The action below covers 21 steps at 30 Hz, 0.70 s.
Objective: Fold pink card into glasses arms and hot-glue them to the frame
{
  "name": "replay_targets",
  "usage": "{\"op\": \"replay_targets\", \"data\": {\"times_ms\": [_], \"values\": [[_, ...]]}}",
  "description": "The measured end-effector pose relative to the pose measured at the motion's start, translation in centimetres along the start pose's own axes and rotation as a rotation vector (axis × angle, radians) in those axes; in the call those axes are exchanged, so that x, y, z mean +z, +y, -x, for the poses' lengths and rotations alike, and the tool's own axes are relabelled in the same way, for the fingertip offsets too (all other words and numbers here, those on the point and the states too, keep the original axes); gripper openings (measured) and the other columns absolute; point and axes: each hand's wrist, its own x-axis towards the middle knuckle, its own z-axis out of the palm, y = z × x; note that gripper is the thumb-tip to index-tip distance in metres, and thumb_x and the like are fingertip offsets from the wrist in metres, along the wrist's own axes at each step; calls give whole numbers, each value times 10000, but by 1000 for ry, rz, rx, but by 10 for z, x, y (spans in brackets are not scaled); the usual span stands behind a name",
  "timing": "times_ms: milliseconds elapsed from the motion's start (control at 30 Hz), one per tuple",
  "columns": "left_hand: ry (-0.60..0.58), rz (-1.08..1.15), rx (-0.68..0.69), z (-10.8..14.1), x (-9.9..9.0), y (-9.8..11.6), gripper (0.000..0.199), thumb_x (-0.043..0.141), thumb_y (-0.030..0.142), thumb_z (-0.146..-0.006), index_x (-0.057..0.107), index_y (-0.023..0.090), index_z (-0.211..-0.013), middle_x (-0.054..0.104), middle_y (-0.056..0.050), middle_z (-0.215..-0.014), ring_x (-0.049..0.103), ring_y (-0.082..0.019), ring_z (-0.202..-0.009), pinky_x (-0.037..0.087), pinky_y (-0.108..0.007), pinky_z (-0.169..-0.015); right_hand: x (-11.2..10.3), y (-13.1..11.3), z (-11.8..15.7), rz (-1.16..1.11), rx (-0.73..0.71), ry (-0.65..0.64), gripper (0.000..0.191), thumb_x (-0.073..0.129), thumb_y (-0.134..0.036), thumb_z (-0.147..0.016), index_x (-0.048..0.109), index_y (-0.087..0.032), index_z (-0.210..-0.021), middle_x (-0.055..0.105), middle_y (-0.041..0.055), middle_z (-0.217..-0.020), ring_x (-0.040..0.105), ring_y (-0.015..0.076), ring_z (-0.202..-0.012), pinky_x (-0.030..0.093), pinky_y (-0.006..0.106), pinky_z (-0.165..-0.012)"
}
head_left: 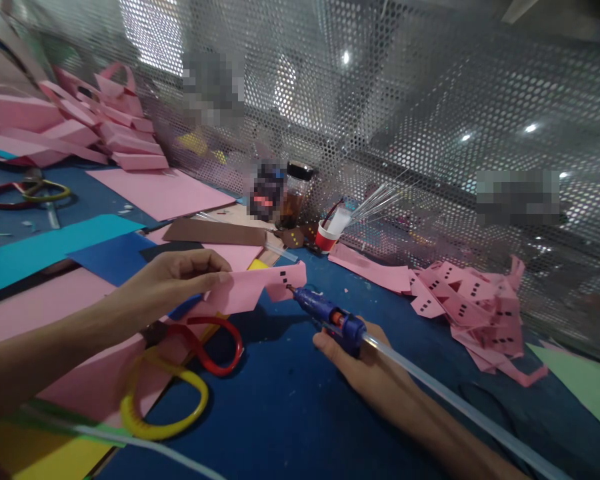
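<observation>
Between its thumb and fingers, my left hand (180,280) pinches the near end of a pink paper strip (235,288). The strip's far end is folded and carries small dark squares. My right hand (365,360) is wrapped round a blue hot glue gun (325,313), its nozzle at the marked end of the strip; whether it touches cannot be made out. A long clear glue stick (430,373) juts from the back of the gun. Below my left hand lie scissors with one red handle (235,343) and one yellow handle (167,433).
Marked pink strips (473,300) are heaped at right; more pink strips (100,120) are piled at back left. A red and white cup (327,237) and a jar (297,190) stand near the perforated metal panel (405,87). Other scissors (45,191) and coloured sheets (165,190) lie at left.
</observation>
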Motion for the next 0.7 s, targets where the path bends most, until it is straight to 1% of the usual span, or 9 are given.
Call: {"op": "replay_targets", "data": {"times_ms": [133,200,267,333,433,500,533,600,700], "values": [[-3,-8,-2,-1,-1,-2,316,712,510,-837,704,195,-853,648,4,-739,570,-142,-697,439,-244,-630,-2,-4,2,-9,22,-1,369,633,-517,-947,635,-216,-733,571,-3,-664,546,165,-653,437,290,-597],[-4,-11,0,-2,-1,-3,317,712,513,-839,705,197,-854,652,1,-741,572,-143,-697,440,-247,-633,-2,-6,4,-23,66,51,336,654,-542,-922,694,-222,-828,649,26,-755,612,198,-731,487,316,-648],[0,-3,-7,-1,-1,-3,318,719,514,-833,702,196,-846,653,1,-739,571,-141,-690,435,-244,-622,-1,-4,6,-63,133,144,363,681,-576,-892,736,-229,-980,718,57,-891,665,234,-834,528,349,-717],[-20,18,-19,1,2,-2,312,721,507,-837,700,195,-844,663,-1,-738,576,-141,-688,435,-239,-616,1,0,6,-115,178,197,392,690,-586,-884,744,-232,-1045,744,70,-961,687,248,-878,547,371,-757],[-78,65,-50,7,11,4,298,727,495,-842,698,198,-839,670,0,-734,596,-148,-687,449,-242,-621,1,7,1,-165,155,265,387,693,-579,-886,744,-224,-1031,751,75,-943,695,251,-861,557,390,-780],[-119,92,-70,10,18,8,289,738,489,-833,700,203,-840,664,3,-737,608,-156,-690,459,-248,-624,0,9,-4,-189,125,319,393,690,-590,-885,733,-220,-1012,753,79,-957,701,256,-875,558,410,-824],[-133,98,-76,11,21,10,285,744,488,-827,699,207,-838,655,5,-738,607,-158,-690,457,-246,-619,0,9,-6,-207,113,326,390,682,-593,-891,726,-221,-1001,755,77,-966,705,256,-883,556,417,-847],[-149,90,-83,12,27,12,296,744,506,-828,695,214,-837,639,7,-742,594,-156,-685,438,-236,-594,-2,9,-10,-254,95,302,365,663,-578,-912,712,-223,-981,758,61,-947,713,246,-885,551,415,-874],[-166,54,-78,9,32,14,364,722,577,-836,686,215,-829,607,6,-715,549,-149,-640,383,-223,-530,-3,8,-13,-329,95,273,308,668,-527,-923,692,-221,-949,738,26,-828,714,225,-834,554,386,-856]]}}
